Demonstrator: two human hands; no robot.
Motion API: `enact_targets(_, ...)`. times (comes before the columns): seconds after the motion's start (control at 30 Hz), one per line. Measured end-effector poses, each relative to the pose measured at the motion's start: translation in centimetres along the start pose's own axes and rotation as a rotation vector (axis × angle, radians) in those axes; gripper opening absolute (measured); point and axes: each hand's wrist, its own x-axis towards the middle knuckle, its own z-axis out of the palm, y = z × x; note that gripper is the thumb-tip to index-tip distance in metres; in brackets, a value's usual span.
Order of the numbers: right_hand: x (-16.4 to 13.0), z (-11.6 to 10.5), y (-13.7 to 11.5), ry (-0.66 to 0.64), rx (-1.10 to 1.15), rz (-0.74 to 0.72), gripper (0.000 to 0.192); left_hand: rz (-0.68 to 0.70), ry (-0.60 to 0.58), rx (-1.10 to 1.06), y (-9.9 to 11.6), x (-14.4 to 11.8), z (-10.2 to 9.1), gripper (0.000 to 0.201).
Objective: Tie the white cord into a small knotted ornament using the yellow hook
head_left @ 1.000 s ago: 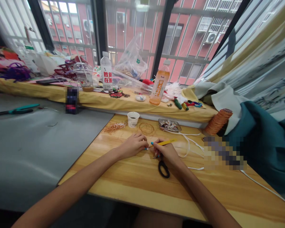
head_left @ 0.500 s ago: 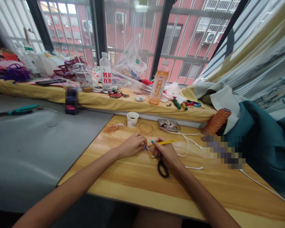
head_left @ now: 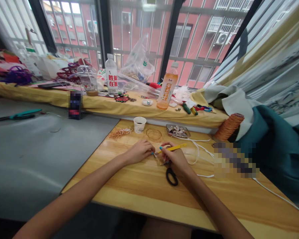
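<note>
Pinching a tiny piece (head_left: 154, 154) in the left hand (head_left: 139, 151), the right hand (head_left: 175, 158) grips a yellow tool (head_left: 173, 148) against it, work looking midway, scissors (head_left: 171, 175) lying unused

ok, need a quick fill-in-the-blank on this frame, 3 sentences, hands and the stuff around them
1. The right hand holds a thin ____ tool.
2. The scissors by the right wrist have ____ handles.
3. The paper cup stands on the ____ table, beyond the left hand.

Missing words: yellow; black; wooden
</note>
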Motion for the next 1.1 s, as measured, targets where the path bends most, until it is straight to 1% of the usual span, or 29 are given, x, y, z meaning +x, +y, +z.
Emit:
enact_targets(0.07,-0.24,-0.03,-0.30,0.002,-0.066,-0.045,0.017,0.002,0.005,0.018,-0.10,0.01,0.07,0.016)
enact_targets(0.2,-0.66,-0.09,-0.76,-0.038,-0.231,-0.156,0.016,0.007,0.016,0.036,-0.15,-0.03,0.11,0.018)
enact_targets(0.3,-0.72,-0.14,-0.78,-0.025,-0.299,-0.178,0.013,0.023,0.021,0.048,-0.04,-0.05,0.03,0.019)
enact_targets(0.47,-0.43,-0.10,-0.49,-0.013,-0.257,-0.160,0.011,0.048,0.021,0.083,0.24,-0.18,-0.18,0.021)
enact_targets(0.6,-0.16,-0.01,-0.32,-0.026,-0.183,-0.103,0.008,0.064,0.012,0.113,0.44,-0.29,-0.29,0.024)
enact_targets(0.77,-0.05,0.10,-0.20,-0.004,-0.084,-0.047,0.011,0.060,0.001,0.103,0.54,-0.24,-0.28,0.025)
enact_targets(1.0,-0.18,-0.19,-0.43,0.047,-0.143,-0.111,0.013,0.052,-0.005,0.134,0.81,-0.36,-0.49,0.023)
enact_targets(1.1,-0.15,-0.26,-0.16,0.024,-0.169,-0.132,0.012,0.046,-0.005,0.134,0.76,-0.39,-0.44,0.023)
